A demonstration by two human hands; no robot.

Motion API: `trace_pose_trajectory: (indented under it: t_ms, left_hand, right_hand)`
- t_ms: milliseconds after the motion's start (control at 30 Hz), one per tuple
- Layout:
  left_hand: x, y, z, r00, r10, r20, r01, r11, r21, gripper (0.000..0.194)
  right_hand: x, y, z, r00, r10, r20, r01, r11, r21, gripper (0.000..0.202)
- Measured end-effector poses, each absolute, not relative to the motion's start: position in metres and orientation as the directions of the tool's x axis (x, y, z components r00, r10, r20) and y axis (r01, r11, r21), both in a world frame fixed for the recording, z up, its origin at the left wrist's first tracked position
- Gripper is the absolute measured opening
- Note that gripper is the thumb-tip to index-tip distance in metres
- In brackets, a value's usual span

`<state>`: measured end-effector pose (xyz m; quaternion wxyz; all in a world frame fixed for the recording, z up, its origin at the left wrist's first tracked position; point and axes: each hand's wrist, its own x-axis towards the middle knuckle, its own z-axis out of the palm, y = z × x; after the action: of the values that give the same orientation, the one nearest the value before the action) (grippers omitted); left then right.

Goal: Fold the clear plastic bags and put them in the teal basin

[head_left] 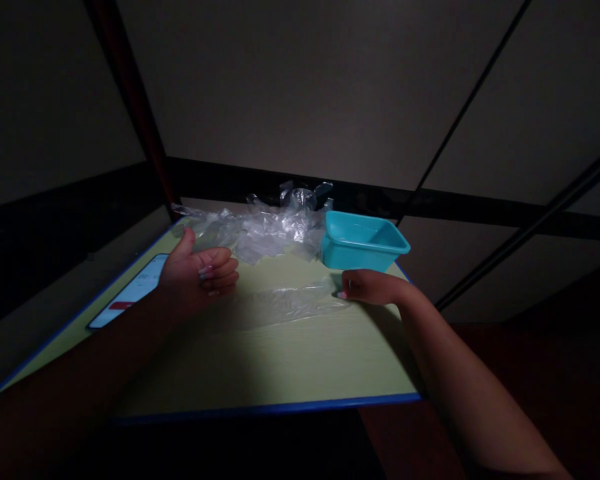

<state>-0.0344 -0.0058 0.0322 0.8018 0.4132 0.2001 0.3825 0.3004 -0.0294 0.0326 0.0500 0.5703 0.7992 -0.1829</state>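
Note:
A clear plastic bag (285, 305) lies stretched flat across the pale yellow table in front of me. My right hand (367, 287) is closed in a pinch on its right end, just in front of the turquoise plastic basin (360, 256). At the bag's left end is my left hand (200, 268), with the fingers curled toward the palm and the thumb sticking up. Whether those curled fingers hold the bag's edge is hidden. Behind both hands a heap of crumpled clear plastic (275, 230) runs along the back of the table.
A phone (135, 290) with a lit screen rests by the table's left edge, partly behind my left forearm. Blue edging (265, 408) borders the table (300, 367). Dark panelled walls (300, 87) rise close behind it. The surroundings are dim.

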Motion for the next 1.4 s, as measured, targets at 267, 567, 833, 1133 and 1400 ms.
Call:
trace_pose_trajectory:
  t_ms: [267, 567, 833, 1133, 1400]
  left_hand:
    - [-0.033, -0.007, 0.031, 0.596, 0.803, -0.025, -0.475, 0.377, 0.795, 0.073]
    - [-0.034, -0.004, 0.028, 0.634, 0.773, 0.035, -0.466, 0.345, 0.815, 0.078]
    - [-0.035, -0.004, 0.028, 0.641, 0.766, 0.045, -0.466, 0.342, 0.816, 0.079]
    - [-0.034, -0.004, 0.028, 0.635, 0.772, 0.035, -0.445, 0.328, 0.834, 0.077]
    - [-0.034, -0.003, 0.026, 0.643, 0.765, 0.022, -0.456, 0.36, 0.814, 0.075]
  right_hand:
    - [0.303, -0.026, 0.027, -0.434, 0.826, -0.358, 0.883, 0.312, -0.351, 0.014]
    - [0.302, -0.029, 0.027, -0.462, 0.836, -0.295, 0.842, 0.309, -0.443, 0.01]
    - [0.304, -0.028, 0.03, -0.414, 0.884, -0.218, 0.883, 0.331, -0.333, 0.019]
    - [0.303, -0.03, 0.029, -0.399, 0.886, -0.237, 0.871, 0.286, -0.4, 0.03]
    - [0.299, -0.027, 0.019, -0.388, 0.921, -0.037, 0.813, 0.323, -0.485, 0.022]
